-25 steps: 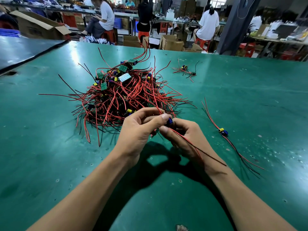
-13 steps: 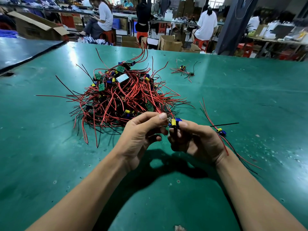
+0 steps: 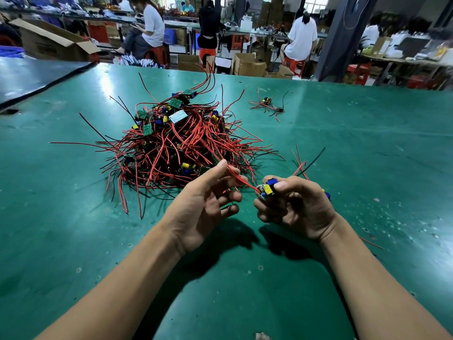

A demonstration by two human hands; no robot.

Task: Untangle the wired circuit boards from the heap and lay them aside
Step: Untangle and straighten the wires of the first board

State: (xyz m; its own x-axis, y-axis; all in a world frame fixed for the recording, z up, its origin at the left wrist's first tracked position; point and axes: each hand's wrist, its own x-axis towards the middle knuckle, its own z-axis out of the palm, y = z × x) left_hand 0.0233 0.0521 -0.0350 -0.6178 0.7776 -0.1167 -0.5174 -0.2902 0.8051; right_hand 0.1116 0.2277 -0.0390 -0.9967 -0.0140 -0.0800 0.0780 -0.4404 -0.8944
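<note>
step: freeing one circuit board (image 3: pixel 267 188) | right hand (image 3: pixel 297 208) clamps it above table (image 3: pixel 73 241) near edge, beside heap (image 3: pixel 176 146) | left hand (image 3: pixel 203 201) pinches its red wire (image 3: pixel 239 179) | next: draw wire clear, lay aside

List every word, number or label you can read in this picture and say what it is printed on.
No text here is legible.
The white label near the top of the heap: printed lines, too small to read.
The cardboard box at far left: any print is blurred.
The board in the right hand: no marking can be read.
</note>
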